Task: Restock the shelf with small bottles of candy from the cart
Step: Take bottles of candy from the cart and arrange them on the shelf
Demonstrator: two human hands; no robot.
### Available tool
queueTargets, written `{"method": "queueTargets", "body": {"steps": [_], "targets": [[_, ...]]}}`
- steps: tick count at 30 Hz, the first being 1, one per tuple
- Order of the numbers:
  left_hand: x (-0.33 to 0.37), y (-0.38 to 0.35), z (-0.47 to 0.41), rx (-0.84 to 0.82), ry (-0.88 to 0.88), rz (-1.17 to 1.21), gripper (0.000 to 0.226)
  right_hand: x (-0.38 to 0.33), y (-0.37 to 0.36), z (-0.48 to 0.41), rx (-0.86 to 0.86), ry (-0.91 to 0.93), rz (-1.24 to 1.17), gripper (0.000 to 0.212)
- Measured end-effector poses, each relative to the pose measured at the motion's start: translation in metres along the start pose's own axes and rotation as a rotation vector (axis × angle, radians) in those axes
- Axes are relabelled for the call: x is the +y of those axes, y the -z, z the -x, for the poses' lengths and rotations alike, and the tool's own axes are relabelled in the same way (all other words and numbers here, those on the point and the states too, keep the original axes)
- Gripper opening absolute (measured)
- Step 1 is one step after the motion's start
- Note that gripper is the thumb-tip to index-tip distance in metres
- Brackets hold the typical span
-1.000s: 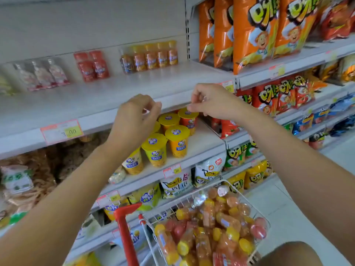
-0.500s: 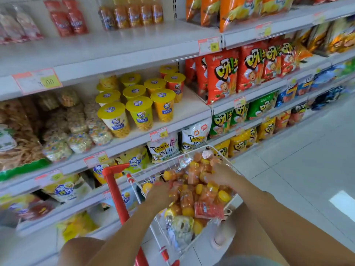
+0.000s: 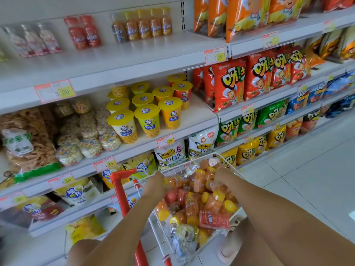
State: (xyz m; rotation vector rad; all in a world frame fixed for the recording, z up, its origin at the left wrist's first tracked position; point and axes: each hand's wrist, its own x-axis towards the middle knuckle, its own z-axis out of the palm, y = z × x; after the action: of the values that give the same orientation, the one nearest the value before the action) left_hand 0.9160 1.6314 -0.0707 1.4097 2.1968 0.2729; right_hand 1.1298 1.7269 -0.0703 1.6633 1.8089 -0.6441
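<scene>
The step in hand is the pick-up from the cart (image 3: 184,162), which stands at 6 o'clock in the view, its red handle (image 3: 123,174) at its 9 o'clock side. The small bottles (image 3: 197,204) lie heaped in it, orange, red and clear mixed. The left hand (image 3: 155,187) is down in the heap at its 10 o'clock edge and the right hand (image 3: 221,179) at its 1 o'clock edge. The fingers of both are buried in the heap, so we cannot tell whether either hand is clenched round a bottle or only lies on the pile. We judge that sorting belongs here: we take one colour per hand, because the shelf (image 3: 123,54) at 11 o'clock carries separate groups. These are the orange row (image 3: 148,25) toward 12 o'clock, the red pair (image 3: 83,32) at its 9 o'clock side and the clear group (image 3: 32,40) further toward 9 o'clock. We grasp each bottle round the body, not the cap, and take no more than the fingers can enclose, since a loose bottle may roll off the smooth shelf. We lift straight up, clear of the cart's edge, so that neighbouring bottles are not dragged out.
</scene>
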Motion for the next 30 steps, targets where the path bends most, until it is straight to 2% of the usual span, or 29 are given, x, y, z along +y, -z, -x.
{"method": "queueTargets", "body": {"steps": [2,4,6,8,10,12,15,17,19,21,24,27,30], "targets": [[0.007,0.033,0.006,0.047,-0.010,0.180,0.047,0.002,0.020,0.007,-0.025,0.034,0.005,0.053],[0.016,0.070,0.011,0.127,-0.071,0.310,0.044,0.007,0.050,0.016,0.019,0.078,-0.074,0.046],[0.031,0.111,0.022,0.236,-0.173,0.390,0.034,0.011,0.084,0.029,0.018,0.161,-0.334,0.043],[0.049,0.152,0.035,0.369,-0.303,0.427,0.023,0.014,0.119,0.055,0.020,0.355,-0.662,0.036],[0.070,0.192,0.052,0.486,-0.444,0.474,0.016,0.019,0.156,0.092,0.062,0.591,-0.832,0.028],[0.092,0.230,0.067,0.557,-0.566,0.500,0.017,0.021,0.190,0.135,0.122,0.787,-0.879,0.027],[0.121,0.277,0.077,0.574,-0.693,0.576,0.017,0.020,0.230,0.179,0.279,0.942,-0.891,0.028],[0.137,0.301,0.071,0.575,-0.729,0.592,0.018,0.015,0.256,0.188,0.438,0.977,-0.912,0.028],[0.148,0.321,0.052,0.566,-0.732,0.632,0.013,0.005,0.285,0.188,0.605,0.934,-0.881,0.030],[0.156,0.337,0.027,0.551,-0.702,0.670,0.015,-0.005,0.314,0.180,0.697,0.896,-0.842,0.040],[0.166,0.351,-0.011,0.465,-0.640,0.703,0.020,-0.017,0.351,0.166,0.722,0.865,-0.795,0.026],[0.171,0.354,-0.041,0.379,-0.584,0.700,0.016,-0.033,0.376,0.142,0.719,0.813,-0.715,0.023],[0.170,0.355,-0.075,0.382,-0.528,0.615,0.015,-0.050,0.391,0.108,0.672,0.818,-0.709,0.024]]}}
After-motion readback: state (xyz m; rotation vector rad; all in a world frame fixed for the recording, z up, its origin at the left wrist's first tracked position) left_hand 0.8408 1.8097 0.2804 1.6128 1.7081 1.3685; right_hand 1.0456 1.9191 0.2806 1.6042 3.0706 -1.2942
